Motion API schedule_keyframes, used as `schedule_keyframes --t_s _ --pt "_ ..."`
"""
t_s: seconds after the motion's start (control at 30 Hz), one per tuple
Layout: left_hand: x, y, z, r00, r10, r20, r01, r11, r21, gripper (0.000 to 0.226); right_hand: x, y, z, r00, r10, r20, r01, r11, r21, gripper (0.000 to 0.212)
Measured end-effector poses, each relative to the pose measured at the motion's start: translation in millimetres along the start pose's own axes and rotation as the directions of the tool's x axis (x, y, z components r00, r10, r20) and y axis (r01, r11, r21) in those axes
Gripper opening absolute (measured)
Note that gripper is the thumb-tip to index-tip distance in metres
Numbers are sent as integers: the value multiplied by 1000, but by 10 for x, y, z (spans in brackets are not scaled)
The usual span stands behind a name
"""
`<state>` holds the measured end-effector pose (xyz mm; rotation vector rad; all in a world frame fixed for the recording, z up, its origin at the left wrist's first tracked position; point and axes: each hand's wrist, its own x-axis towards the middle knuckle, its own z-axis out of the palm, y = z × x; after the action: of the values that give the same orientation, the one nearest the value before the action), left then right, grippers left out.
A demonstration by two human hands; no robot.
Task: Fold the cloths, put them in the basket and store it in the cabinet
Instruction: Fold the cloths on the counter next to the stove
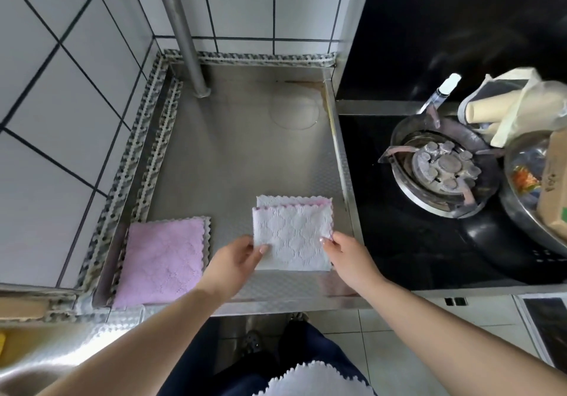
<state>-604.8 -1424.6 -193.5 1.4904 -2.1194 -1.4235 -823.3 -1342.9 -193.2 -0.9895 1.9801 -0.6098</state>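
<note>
A white cloth (294,236) with a pink edge lies folded on the steel counter (233,156) near its front right. My left hand (237,257) pinches its lower left side, thumb on top. My right hand (343,251) pinches its right edge. A pink cloth (162,260), folded square, lies flat at the counter's front left corner. Another white cloth (316,380) with a scalloped edge hangs at my waist at the bottom of the view. No basket or cabinet is in view.
A steel pole (184,33) stands at the counter's back left. White tiled walls close off the left and back. To the right sits a black stove with a gas burner (441,168), a steel bowl (521,196) of packets and bags behind it.
</note>
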Motion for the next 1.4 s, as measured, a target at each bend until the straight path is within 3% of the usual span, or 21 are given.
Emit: schedule_keyframes --t_s 0.33,0.47,0.7,0.83,0.97,1.03,1.1,1.2,1.3,1.4 --pt "323 48 -1 985 -151 -79 151 989 -4 30 318 -97 -44 994 83 67 -73 987 -143 34" --pt "434 78 5 968 -240 -73 243 969 43 24 402 -129 -79 985 138 99 -126 984 -127 22" --pt "517 88 -3 930 -365 -34 366 930 31 29 485 -111 -93 973 196 124 -186 978 -89 33" --pt "448 96 59 947 -292 -132 297 955 21 22 360 -117 -191 981 160 106 -157 987 -31 20" --pt "368 29 137 953 33 -302 26 981 191 28 216 -56 -365 998 -29 -49 16 967 -253 37" --pt "413 20 201 951 218 -219 -128 923 364 43 229 -70 -315 980 -190 -59 164 939 -303 39" --pt "489 34 290 937 337 -95 -245 824 510 54 271 -176 -141 944 -329 19 310 868 -387 41" --pt "591 104 424 944 330 18 -262 714 649 55 401 -275 191 875 -477 84 444 723 -530 42" --pt "575 65 467 956 289 55 -240 657 714 57 433 -198 315 909 -378 173 399 674 -622 56" --pt "567 -3 430 955 288 64 -238 622 746 61 438 -58 262 911 -378 163 373 589 -717 61"
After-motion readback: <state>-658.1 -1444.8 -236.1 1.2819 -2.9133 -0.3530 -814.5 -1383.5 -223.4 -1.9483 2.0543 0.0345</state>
